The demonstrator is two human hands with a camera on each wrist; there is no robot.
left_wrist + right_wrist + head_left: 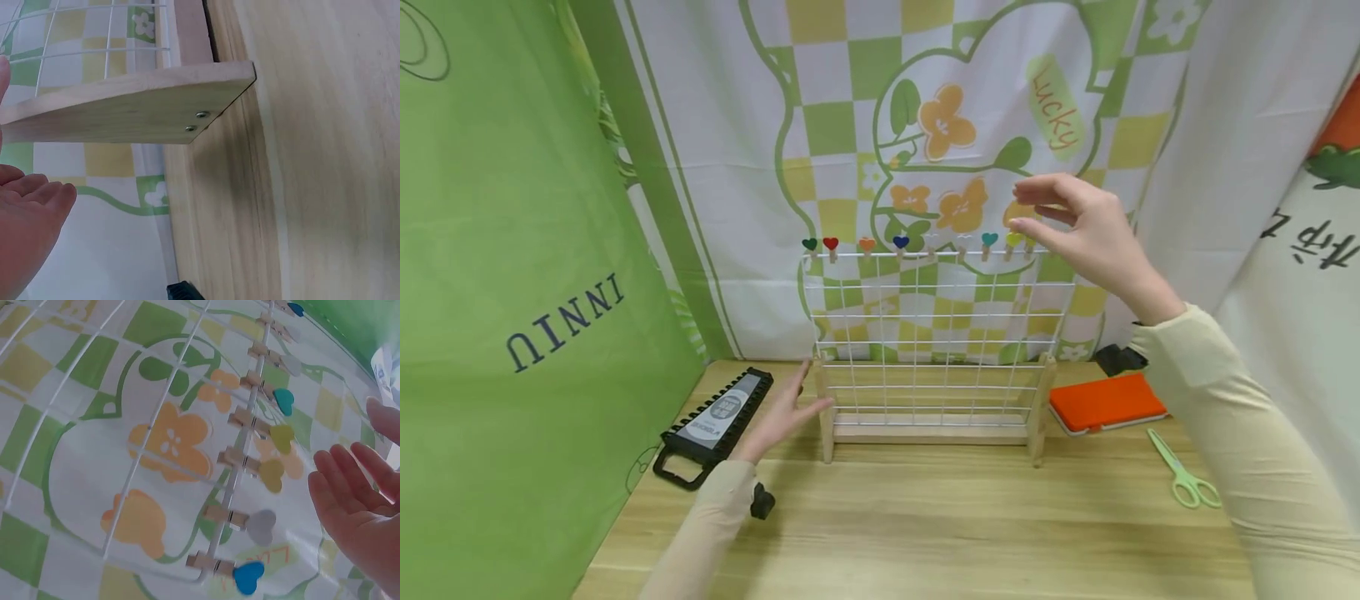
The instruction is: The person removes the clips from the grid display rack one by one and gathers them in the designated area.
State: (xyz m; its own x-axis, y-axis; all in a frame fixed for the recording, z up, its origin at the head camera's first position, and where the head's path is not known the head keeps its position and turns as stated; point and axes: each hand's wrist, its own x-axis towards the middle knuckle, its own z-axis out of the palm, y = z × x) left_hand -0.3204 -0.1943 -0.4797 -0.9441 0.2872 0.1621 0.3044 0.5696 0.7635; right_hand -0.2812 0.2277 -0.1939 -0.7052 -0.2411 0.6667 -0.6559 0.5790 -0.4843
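A white wire grid rack [936,342] in a wooden stand [928,432] stands upright on the table. Several small wooden clothespins with coloured hearts line its top wire, among them a red one [831,244], a dark blue one [901,242] and, in the right wrist view, a bright blue one [249,577]. My right hand [1086,225] hovers above the top right corner, thumb and fingers apart and holding nothing. At the left wooden post [144,106], my left hand [782,421] has its fingers and thumb spread, with the fingertips right beside the wood.
Left on the table lies a black rack with a grey label [718,421]. To the right are an orange case [1108,402] and light green scissors [1183,479]. A patterned curtain [730,208] hangs behind the grid, and a green cloth [512,250] hangs at left.
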